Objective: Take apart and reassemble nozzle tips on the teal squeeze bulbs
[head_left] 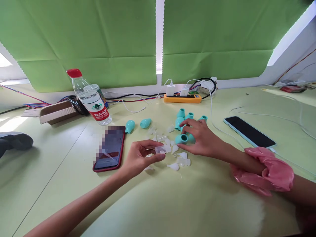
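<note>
Daylight glows between scallop-edged green fabric blinds [79, 39], casting glare and soft shadows across a smooth pale-yellow tabletop [158, 207]; wide-angle distortion stretches the edges, while pixelation mars a red-cased smartphone [111, 149].

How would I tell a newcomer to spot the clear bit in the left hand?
From the orange power strip at the back of the table, look nearer and slightly left, to the person's left hand. Between its thumb and forefinger is a small, see-through plastic piece. Unlike the pale bits scattered around it, this one is held.
</note>
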The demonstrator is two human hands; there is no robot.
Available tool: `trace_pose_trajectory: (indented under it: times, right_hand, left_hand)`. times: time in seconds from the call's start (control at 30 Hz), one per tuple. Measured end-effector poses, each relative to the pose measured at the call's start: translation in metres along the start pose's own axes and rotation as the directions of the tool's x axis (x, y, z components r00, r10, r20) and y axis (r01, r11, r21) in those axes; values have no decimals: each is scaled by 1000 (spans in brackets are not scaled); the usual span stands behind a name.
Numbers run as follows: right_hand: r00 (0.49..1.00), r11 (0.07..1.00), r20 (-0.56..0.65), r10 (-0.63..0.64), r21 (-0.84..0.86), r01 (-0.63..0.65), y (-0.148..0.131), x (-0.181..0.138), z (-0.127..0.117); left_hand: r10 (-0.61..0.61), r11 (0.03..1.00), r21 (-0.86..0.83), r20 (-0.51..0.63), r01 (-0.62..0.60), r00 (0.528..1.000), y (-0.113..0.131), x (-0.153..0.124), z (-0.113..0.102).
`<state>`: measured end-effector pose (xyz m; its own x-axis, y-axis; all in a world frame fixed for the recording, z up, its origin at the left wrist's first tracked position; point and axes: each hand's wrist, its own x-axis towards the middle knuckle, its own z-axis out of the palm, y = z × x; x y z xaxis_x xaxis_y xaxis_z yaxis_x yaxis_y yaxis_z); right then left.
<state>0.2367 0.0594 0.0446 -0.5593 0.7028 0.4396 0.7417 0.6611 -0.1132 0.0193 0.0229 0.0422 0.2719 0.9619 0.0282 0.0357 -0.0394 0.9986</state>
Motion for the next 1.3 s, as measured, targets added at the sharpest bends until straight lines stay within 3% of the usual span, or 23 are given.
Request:
trace_pose_trajectory:
  times: [0.1, 0.17, 0.3, 0.63, 0.77, 0.87, 0.93, 1.03, 1.17, 1.3]
  right_hand:
    - [997, 957, -77, -31, 285, 52, -12, -2, -7]
    - [997, 926, -71, -36, 372, 60, -19, -4, -10]
    - [993, 950, -76, -86, 293, 105, -29, -6, -11]
    - [969, 963, -192, -154, 189, 191, -37, -17, -2]
    - [958, 965, -204, -200, 127, 228, -37, -20, 1]
    - [973, 934, -202, -114, 312, 175, -41, -19, 2]
    - [988, 883, -152, -36, 457, 102, -43, -17, 3]
    - [997, 789, 48, 65, 610, -81, -47, -16, 1]
    - [919, 569, 352, 176, 726, -386, -51, -16, -2]
    - [863, 400, 463, 203, 765, -505, -51, -15, -5]
  left_hand:
    - [-46, 997, -62, 45, 49, 998, 5, -4, 1]
    - [-44, 992, -114, 66, 52, 997, 9, -7, 2]
    - [-14, 988, -151, 71, 25, 997, 14, -11, 4]
    - [-18, 1000, -10, 109, 19, 994, 12, -11, 5]
    - [123, 961, 236, 102, -144, 987, 13, -17, 7]
    - [273, 849, 429, 142, -307, 952, 12, -21, 8]
    - [346, 789, 474, 180, -390, 921, 10, -21, 8]
    - [438, 727, 486, 215, -485, 873, 7, -20, 8]
    - [512, 692, 454, 238, -561, 825, 6, -18, 8]
    - [504, 689, 445, 271, -571, 820, 8, -16, 5]
